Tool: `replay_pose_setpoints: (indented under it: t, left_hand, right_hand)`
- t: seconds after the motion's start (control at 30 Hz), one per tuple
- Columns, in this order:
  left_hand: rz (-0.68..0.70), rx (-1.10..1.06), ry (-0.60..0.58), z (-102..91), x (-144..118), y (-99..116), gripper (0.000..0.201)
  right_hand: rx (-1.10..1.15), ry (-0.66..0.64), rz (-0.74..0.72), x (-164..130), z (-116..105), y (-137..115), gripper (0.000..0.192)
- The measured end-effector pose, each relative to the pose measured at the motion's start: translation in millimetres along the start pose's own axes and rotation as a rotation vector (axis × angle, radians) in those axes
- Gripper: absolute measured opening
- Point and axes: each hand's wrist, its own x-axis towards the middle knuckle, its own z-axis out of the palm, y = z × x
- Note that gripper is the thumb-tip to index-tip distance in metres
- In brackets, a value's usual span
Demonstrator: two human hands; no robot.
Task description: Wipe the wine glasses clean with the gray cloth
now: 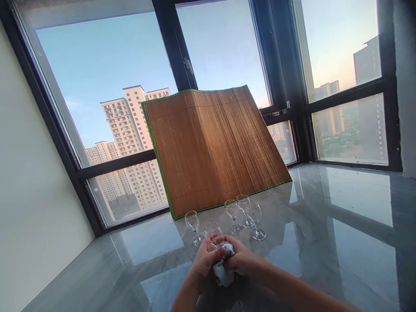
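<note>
My left hand (207, 256) is closed, its fingers curled around what looks like a clear wine glass, mostly hidden by both hands. My right hand (239, 256) presses a crumpled pale cloth (224, 275) against it, and the two hands nearly touch. Just beyond my fingertips shows the bowl of a wine glass (213, 229); whether this is the held one or another standing behind, I cannot tell. To its left stands an upright wine glass (192, 222). Farther right, a group of three stands close together: a wine glass (232, 210), a second wine glass (243, 203) and a nearer wine glass (255, 213).
A glossy grey marble-look surface (312, 268) stretches under the glasses and reflects the windows. Behind them a folded brown bamboo mat (214, 147) with green edging leans on the dark window frame (282, 56). A white wall (35, 173) borders the left side.
</note>
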Motion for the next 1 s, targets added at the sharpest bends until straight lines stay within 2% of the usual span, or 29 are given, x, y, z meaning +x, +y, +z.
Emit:
replay_pose_setpoints:
  t: [0.1,0.2,0.27,0.33,0.43,0.5,0.67,0.73,1.0]
  left_hand:
    - [0.046,0.161,-0.004,-9.9,4.4,-1.2,0.071]
    - [0.044,0.28,-0.066,-14.5,3.1,0.7,0.069]
    - [0.027,0.306,-0.043,-13.6,0.7,3.0,0.066]
    - [0.02,0.309,0.062,-11.7,-1.2,6.1,0.057]
    - [0.078,0.275,0.333,-12.7,-2.1,12.2,0.033]
    - [0.142,0.253,0.488,-17.5,-1.8,16.5,0.025]
    - [0.172,0.117,0.728,-33.4,-0.1,21.6,0.021]
    - [0.163,0.07,0.751,-37.4,0.7,20.7,0.022]
    - [0.205,-0.193,0.641,-47.1,2.4,21.6,0.043]
  right_hand:
    - [-0.019,0.055,0.007,5.6,0.0,6.1,0.064]
    - [-0.007,0.088,-0.031,7.0,1.1,9.3,0.061]
    - [-0.019,0.137,-0.035,6.4,0.4,10.0,0.059]
    - [-0.035,0.236,-0.021,5.4,-2.0,9.7,0.063]
    - [-0.058,0.425,-0.029,4.0,-7.8,7.7,0.077]
    - [-0.094,0.515,-0.017,3.7,-11.6,6.1,0.086]
    - [-0.159,0.551,0.035,6.6,-17.3,6.8,0.095]
    - [-0.184,0.568,0.019,9.3,-19.1,9.5,0.091]
    - [-0.292,0.711,-0.198,21.0,-26.4,29.3,0.072]
